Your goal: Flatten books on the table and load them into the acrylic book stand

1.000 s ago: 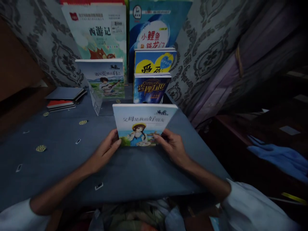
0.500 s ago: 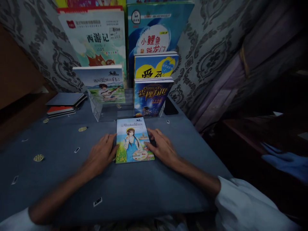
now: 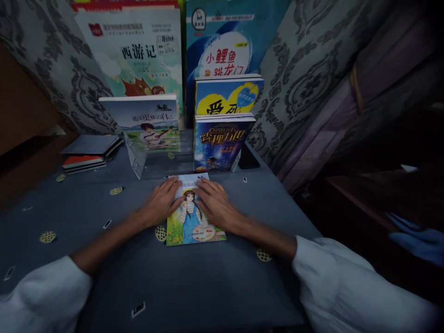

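Note:
A thin book (image 3: pixel 190 217) with a girl in blue overalls on its cover lies flat on the cloth-covered table (image 3: pixel 194 286). My left hand (image 3: pixel 163 199) rests over its upper left edge, fingers stretched out. On the upper right part of the cover lies my right hand (image 3: pixel 217 201), palm down with fingers spread. Both hands hide part of the title; neither is closed around the book. Just behind stands a clear acrylic stand (image 3: pixel 137 159), which bears a book with a guitar player (image 3: pixel 156 132) and a dark blue book (image 3: pixel 220 143).
Taller books, one white and green (image 3: pixel 138 51) and one blue (image 3: pixel 229 32), rise at the back with a yellow and blue book (image 3: pixel 225 95). A small stack of books (image 3: pixel 90 150) lies at left. A dark flat object (image 3: pixel 249 157) lies right of the stand.
Both hands have moved from the book's side edges inward and up onto its cover, fingers now laid flat on it. The view has shifted slightly.

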Tool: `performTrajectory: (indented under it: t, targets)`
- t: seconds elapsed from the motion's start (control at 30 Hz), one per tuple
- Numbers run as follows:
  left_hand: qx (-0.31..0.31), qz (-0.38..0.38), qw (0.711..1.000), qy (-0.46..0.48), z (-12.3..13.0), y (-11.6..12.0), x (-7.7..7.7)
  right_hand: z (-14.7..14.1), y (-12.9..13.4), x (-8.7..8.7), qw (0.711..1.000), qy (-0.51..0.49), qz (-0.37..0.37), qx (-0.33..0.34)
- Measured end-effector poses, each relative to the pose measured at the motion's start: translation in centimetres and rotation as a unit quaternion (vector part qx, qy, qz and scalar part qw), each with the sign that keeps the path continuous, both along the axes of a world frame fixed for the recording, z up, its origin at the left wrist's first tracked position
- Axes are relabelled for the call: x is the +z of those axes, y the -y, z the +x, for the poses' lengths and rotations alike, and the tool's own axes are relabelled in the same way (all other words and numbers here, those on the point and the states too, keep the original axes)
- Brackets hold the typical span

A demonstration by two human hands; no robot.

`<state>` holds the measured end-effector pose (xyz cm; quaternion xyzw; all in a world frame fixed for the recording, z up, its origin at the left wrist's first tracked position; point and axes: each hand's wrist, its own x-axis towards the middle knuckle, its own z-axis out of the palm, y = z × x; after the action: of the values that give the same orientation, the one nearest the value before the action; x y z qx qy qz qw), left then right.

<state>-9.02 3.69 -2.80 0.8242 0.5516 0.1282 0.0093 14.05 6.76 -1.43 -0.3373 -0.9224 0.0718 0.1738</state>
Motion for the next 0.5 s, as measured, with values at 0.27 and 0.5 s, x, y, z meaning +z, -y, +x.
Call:
performTrajectory:
  t: [0.27,0.5]
  targets:
    - [0.005,0.050,0.999,-0.016,0.2,-1.2,-0.2,-2.6,-3.4,-0.1,0.999,0.003,-0.011,0.051]
    - [0.010,0.015,1.000,-0.024,0.4,-1.0,0.4,2.1,-5.7,-1.4,0.999,-0.043,-0.005,0.003]
